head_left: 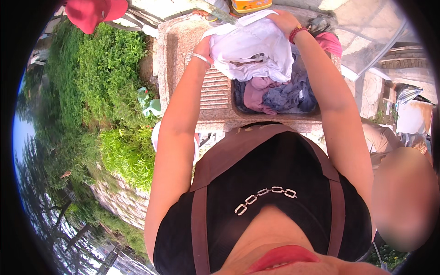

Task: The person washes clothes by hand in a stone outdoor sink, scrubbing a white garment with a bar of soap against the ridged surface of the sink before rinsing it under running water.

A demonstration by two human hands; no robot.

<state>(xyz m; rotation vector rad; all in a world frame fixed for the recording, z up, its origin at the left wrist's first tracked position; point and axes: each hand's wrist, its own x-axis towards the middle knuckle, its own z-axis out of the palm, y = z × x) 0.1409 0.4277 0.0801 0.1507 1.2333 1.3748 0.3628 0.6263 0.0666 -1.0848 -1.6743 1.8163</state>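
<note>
A white cloth (252, 48) is gripped by the left hand (204, 46) and right hand (282, 20) above a stone sink (176, 55) filled with wet clothes (279, 94).

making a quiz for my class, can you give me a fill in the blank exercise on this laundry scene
1. Both hands grip a bunched garment whose colour is ____.
2. The left hand wears a silver bangle, while the right hand wears a bracelet of ____ beads.
3. The ribbed washboard is part of a sink made of ____.
4. More clothes lie in the basin directly ____ the held garment.

Missing words: white; red; stone; below
</note>
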